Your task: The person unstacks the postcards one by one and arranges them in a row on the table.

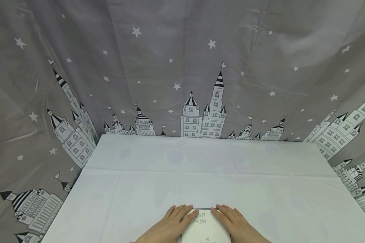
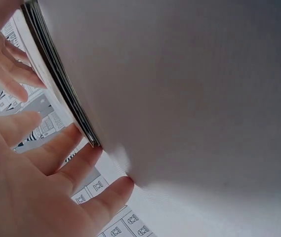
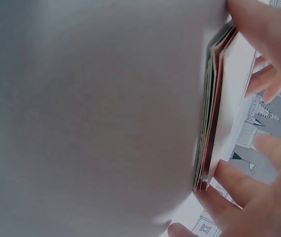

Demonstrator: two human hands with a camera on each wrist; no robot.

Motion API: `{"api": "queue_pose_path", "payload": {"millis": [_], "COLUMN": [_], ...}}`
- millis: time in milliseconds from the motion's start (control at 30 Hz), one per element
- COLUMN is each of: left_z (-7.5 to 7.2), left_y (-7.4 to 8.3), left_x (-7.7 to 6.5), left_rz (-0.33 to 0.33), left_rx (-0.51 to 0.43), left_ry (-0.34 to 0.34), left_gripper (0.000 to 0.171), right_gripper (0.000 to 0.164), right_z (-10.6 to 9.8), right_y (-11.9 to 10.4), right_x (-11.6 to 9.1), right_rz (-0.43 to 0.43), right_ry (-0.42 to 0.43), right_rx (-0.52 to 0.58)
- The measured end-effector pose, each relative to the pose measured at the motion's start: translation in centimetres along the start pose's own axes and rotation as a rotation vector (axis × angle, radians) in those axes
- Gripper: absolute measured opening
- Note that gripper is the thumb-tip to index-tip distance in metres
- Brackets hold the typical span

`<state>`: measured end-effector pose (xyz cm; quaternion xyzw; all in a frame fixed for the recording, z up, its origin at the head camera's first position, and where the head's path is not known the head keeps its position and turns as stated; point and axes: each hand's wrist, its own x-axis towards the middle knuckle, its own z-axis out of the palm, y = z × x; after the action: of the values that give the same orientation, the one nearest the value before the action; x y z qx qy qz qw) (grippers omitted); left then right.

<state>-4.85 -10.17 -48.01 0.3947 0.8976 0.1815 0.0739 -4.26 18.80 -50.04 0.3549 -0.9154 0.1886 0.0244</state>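
Curtain [image 1: 158, 44]: grey; printed with white stars [image 1: 136, 32] and outlined castles [image 1: 190, 118]; behind and to both sides of the table.
Table [image 1: 170, 185]: white covering, one crease running side to side.
Booklet [image 1: 210, 231]: flat on table, front centre, between both hands. Far edge roughly parallel to table's back edge; sides run away from the person. Near end cut off, so long axis cannot be told. Layered edges visible in both wrist views.
Left hand [image 1: 173, 224]: fingers extended, spread apart; tips touch booklet's far left corner.
Right hand [image 1: 238, 225]: likewise spread, tips at far right corner.
Handwriting [image 1: 199, 221]: dark, on pale top face, towards far left.
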Motion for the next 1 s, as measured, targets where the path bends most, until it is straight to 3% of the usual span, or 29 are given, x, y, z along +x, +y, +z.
{"api": "queue_pose_path", "payload": {"millis": [400,667,1000], "left_z": [-0.3,-0.7,-1.9], "left_y": [-0.1,-0.2,-0.6], "left_x": [-0.1,-0.3,-0.3], "left_rz": [-0.001,-0.014,-0.037], "left_rx": [-0.026,-0.103,-0.129], "left_ry": [-0.009,-0.014,-0.035], "left_gripper": [0.099,0.097,0.09], "right_gripper": [0.101,0.101,0.093], "right_z": [-0.1,-0.7,-1.4], "right_y": [-0.2,-0.3,-0.2], "right_x": [-0.2,0.1,0.8], "right_rz": [-0.014,0.017,-0.046], "right_ry": [0.041,-0.022,0.026], "right_rx": [-0.072,-0.024,-0.044]}}
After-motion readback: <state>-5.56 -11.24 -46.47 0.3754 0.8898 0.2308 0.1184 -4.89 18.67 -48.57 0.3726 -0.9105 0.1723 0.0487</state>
